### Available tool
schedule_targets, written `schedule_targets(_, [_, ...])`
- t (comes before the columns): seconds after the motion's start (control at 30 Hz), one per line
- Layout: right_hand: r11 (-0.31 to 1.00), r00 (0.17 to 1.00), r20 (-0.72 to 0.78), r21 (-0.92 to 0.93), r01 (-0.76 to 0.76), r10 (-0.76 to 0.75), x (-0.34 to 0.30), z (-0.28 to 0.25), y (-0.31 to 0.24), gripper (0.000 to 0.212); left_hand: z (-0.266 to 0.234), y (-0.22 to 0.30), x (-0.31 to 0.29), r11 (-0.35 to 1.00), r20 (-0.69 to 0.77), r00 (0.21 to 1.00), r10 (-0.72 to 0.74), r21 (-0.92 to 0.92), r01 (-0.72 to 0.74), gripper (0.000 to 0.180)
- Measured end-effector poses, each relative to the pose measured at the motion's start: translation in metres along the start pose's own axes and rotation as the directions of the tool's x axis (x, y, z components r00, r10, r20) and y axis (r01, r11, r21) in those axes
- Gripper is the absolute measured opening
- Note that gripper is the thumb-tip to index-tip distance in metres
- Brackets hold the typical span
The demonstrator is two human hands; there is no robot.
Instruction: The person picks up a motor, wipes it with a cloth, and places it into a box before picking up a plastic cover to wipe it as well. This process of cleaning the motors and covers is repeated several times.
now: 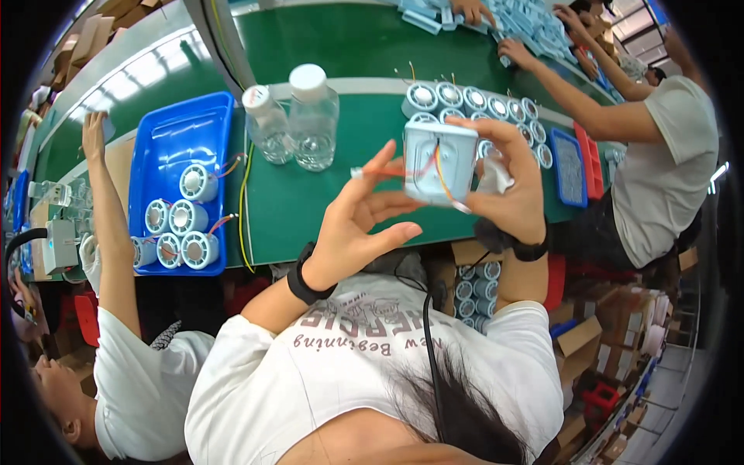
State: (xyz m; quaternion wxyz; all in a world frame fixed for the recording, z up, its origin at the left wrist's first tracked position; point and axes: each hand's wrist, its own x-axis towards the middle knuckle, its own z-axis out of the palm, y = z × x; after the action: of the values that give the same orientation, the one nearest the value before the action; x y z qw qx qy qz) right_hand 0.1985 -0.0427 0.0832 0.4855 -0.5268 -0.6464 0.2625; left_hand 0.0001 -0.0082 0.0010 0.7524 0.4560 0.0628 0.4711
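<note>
Above the table's near edge, my right hand grips a light-blue plastic housing by its top and lower right side. Thin red, yellow and dark wires come out of the housing's face. A crumpled white piece shows against my right palm; its kind is unclear. My left hand is beside the housing with thumb and fingers apart. Reddish wires with a small white connector stretch across its index finger. Behind the housing stand rows of round light-blue fan-like units, partly hidden by it.
Two clear bottles with white caps stand left of centre. A blue tray holds several round units. Yellow wire runs beside it. Co-workers sit on both sides. Right are a blue basket and a red tray. More units are below the table.
</note>
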Motion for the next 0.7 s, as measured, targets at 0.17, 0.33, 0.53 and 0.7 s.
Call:
schedule_targets(0.17, [0.903,0.973,-0.015,0.375,-0.21,0.232,-0.048,0.019,0.031,0.063,0.01,-0.014,0.015,0.984,0.135,0.988,0.073,0.15,-0.093,0.078])
schedule_targets(0.33, [0.963,0.98,0.006,-0.185,-0.196,0.201,-0.06,0.019,0.028,0.053,0.004,-0.007,0.021,0.99,0.019,1.0,-0.02,0.142,0.017,0.08])
schedule_targets(0.53, [0.974,0.992,0.125,-0.226,0.022,0.006,-0.076,0.015,-0.012,0.056,-0.005,0.001,0.01,0.96,-0.011,0.999,0.048,0.275,-0.043,0.079])
schedule_targets(0.7, [0.911,0.986,-0.143,-0.412,0.019,-0.085,-0.032,0.031,-0.023,0.067,-0.009,0.013,0.01,0.839,0.112,0.988,0.111,0.522,-0.153,0.08])
